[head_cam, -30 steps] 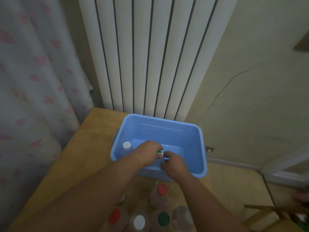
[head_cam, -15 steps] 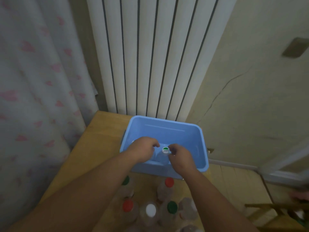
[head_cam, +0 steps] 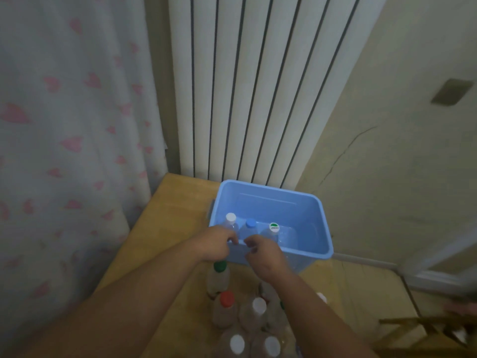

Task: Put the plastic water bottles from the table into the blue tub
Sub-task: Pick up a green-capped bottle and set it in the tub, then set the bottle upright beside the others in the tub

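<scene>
We see three clear plastic bottles (head_cam: 249,228) standing in row inside blue plastic tub (head_cam: 316,215) on wooden table (head_cam: 170,213). Our left hand (head_cam: 216,245) and right hand (head_cam: 263,254) hang over near rim, fingers curled, holding nothing. More bottles (head_cam: 237,311) wait on table below

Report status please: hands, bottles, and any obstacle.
Left hand and right hand empty, at near rim of blue tub. Three bottles upright inside: white cap, blue cap, green cap. More wait on table. Nothing blocks.
</scene>
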`<state>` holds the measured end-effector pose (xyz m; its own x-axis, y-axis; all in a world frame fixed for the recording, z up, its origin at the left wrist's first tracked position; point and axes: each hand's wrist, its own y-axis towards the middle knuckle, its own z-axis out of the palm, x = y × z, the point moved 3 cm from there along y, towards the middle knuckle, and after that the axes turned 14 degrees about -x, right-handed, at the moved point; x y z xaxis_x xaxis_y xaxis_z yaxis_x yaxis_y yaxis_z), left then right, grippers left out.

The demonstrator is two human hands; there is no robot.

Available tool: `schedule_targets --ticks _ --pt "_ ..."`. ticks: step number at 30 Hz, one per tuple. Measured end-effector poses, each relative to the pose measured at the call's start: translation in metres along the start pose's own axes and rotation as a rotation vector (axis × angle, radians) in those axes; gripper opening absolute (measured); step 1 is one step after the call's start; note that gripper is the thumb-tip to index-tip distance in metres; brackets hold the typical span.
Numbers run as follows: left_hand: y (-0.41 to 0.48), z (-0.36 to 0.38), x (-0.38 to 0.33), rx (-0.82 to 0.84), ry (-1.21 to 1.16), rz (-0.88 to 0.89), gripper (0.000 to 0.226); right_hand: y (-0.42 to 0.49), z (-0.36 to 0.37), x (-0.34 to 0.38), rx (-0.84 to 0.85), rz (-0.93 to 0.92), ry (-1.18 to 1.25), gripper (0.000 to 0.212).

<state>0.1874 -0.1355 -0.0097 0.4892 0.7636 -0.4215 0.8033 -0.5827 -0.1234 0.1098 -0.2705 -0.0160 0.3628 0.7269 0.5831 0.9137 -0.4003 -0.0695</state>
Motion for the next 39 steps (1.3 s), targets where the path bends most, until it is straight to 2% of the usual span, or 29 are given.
schedule_targets --ticks 4,5,9,13,16,18,22,25,28,35,39 --pt "-0.012 0.027 0.008 0.100 0.114 0.005 0.066 -0.014 0.014 -0.006 0.123 0.051 -0.080 0.041" --pt "-0.014 0.032 0.008 0.104 0.121 -0.004 0.065 -0.017 0.015 -0.008 0.132 0.055 -0.098 0.042" --pt "-0.019 0.043 0.009 0.004 0.136 0.001 0.024 -0.026 0.012 -0.020 0.136 0.088 -0.147 0.039" --pt "-0.014 0.015 0.002 -0.083 0.095 -0.009 0.020 -0.027 0.006 -0.029 0.066 0.172 -0.021 0.036" --pt "-0.006 -0.040 -0.016 -0.200 0.002 0.022 0.026 -0.023 -0.005 -0.023 -0.006 0.180 0.099 0.035" --pt "-0.001 -0.081 -0.032 -0.285 -0.064 0.052 0.028 -0.021 -0.013 -0.014 -0.047 0.181 0.214 0.042" --pt "0.001 -0.154 -0.066 -0.429 -0.172 0.141 0.027 -0.022 -0.037 0.013 -0.091 0.044 0.403 0.060" --pt "0.002 -0.189 -0.086 -0.504 -0.280 0.169 0.029 -0.021 -0.061 0.029 -0.186 -0.002 0.508 0.067" --pt "0.007 -0.203 -0.103 -0.545 -0.325 0.212 0.031 -0.019 -0.082 0.039 -0.287 -0.025 0.520 0.058" --pt "0.033 -0.180 -0.150 -0.508 -0.291 0.309 0.030 0.013 -0.120 0.026 -0.473 0.019 0.416 0.065" --pt "0.059 -0.152 -0.170 -0.486 -0.261 0.344 0.031 0.031 -0.135 -0.005 -0.476 0.093 0.444 0.067"
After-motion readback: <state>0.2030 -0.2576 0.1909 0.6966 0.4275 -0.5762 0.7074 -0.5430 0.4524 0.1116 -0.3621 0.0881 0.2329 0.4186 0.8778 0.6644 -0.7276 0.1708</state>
